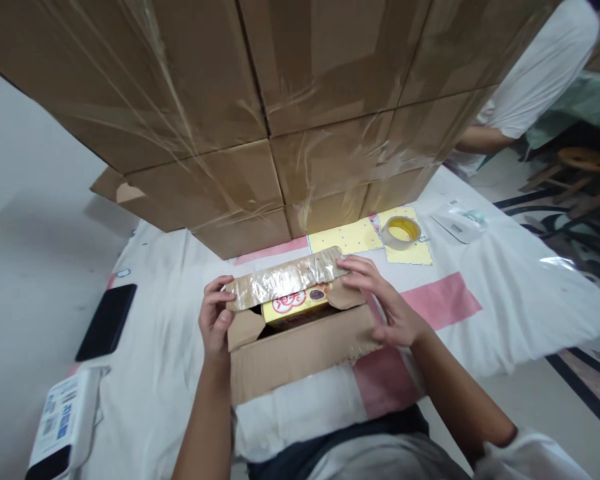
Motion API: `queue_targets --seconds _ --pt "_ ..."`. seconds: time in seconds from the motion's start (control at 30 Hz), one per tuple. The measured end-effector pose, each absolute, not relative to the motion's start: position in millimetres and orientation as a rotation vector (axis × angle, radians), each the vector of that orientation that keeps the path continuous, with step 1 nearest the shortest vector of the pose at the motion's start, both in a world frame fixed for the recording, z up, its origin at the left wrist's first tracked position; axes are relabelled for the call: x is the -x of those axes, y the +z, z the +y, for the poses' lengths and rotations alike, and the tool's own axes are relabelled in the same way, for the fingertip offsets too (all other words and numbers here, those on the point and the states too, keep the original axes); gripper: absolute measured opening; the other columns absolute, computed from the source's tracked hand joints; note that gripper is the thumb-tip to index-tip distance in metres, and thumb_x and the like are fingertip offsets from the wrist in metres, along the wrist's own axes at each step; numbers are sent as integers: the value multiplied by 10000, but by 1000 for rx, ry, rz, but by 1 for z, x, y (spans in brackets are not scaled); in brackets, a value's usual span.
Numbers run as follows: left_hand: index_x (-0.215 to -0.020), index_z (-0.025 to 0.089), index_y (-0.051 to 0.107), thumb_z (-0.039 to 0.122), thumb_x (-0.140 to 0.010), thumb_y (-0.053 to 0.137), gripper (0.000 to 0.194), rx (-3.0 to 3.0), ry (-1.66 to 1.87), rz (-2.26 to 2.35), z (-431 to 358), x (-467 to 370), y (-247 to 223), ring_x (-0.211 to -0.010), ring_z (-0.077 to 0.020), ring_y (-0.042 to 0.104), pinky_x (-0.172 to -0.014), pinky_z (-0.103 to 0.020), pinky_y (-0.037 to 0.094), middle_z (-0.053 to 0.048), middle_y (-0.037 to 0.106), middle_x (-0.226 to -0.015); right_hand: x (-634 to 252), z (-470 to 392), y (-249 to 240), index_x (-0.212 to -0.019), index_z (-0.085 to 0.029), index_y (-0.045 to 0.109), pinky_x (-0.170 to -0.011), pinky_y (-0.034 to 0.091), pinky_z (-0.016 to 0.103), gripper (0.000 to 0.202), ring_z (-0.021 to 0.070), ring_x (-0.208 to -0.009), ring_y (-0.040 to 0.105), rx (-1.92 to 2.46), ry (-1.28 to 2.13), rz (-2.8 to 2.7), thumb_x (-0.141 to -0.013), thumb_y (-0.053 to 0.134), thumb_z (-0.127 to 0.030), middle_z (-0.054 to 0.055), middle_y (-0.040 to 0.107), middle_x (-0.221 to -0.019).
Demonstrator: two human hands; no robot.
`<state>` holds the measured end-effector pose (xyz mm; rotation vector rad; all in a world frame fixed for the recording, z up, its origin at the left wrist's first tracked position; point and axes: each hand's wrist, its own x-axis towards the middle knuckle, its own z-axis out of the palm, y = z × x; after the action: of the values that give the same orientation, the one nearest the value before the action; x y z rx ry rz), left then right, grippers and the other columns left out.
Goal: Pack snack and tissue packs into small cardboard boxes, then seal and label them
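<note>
A small cardboard box (300,363) stands on the table close to my body, its top partly opened. Clear tape shines on its raised far flap (287,277). Inside lies a yellow printed pack (300,303) with red lettering, partly hidden by the flaps. My left hand (215,317) grips the left end of the box, with fingertips at the edge of the taped flap. At the right end my right hand (383,303) holds the box, fingers on the far flap's corner and thumb at the near side.
Large cardboard cartons (325,153) wrapped in film are stacked right behind the box. A tape roll (401,231) lies at the back right of the white-covered table (165,380). On the left are a black phone (107,322) and a white packet (63,417). Another person's sleeve (550,67) shows top right.
</note>
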<state>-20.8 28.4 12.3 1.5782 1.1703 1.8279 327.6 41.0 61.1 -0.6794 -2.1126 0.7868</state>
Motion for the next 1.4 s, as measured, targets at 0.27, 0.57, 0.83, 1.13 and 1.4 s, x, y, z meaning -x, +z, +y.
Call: queue_targets --seconds 0.27,0.57,0.83,1.13,1.4 --pt "-872 233 645 665 -897 583 438 -1554 1823 1272 33 20 3 -1212 -265 576 -1054 -422 434 -78 654 -1207 -317 37 53 -1588 -313 342 -1229 327 562 861 323 -1473 445 788 755 -1817 -866 768 -511 123 548 -1519" --pt "-1341 242 616 428 -990 576 399 -2536 1219 1669 -25 -17 77 -1415 -313 505 -1206 -483 298 -95 660 -1408 -284 37 36 -1469 -324 503 -1216 400 499 545 256 -1453 489 913 1156 -1275 -939 616 -269 76 555 -1515" --pt "-1402 258 574 184 -1001 557 408 -2875 890 1713 -36 -70 66 -1300 -249 635 -1102 -396 388 -19 687 -1391 -293 45 25 -1315 -232 612 -1082 511 460 452 276 -1279 626 950 1160 -1302 -918 625 -447 116 658 -1375" --pt "-1360 241 605 231 -1011 550 353 -2872 962 1767 -10 -64 67 -1240 -266 675 -1022 -394 440 -41 726 -1328 -369 74 18 -1198 -215 619 -1093 464 523 468 310 -1231 599 1316 830 -1181 -785 715 -414 129 640 -1328" --pt "-1383 248 607 306 -1003 556 388 -2851 911 1780 -3 -63 72 -1222 -317 679 -1039 -451 436 -86 724 -1324 -566 133 9 -1423 -124 482 -1146 317 648 887 465 -1370 446 2064 169 -1129 -646 828 -374 263 528 -1450"
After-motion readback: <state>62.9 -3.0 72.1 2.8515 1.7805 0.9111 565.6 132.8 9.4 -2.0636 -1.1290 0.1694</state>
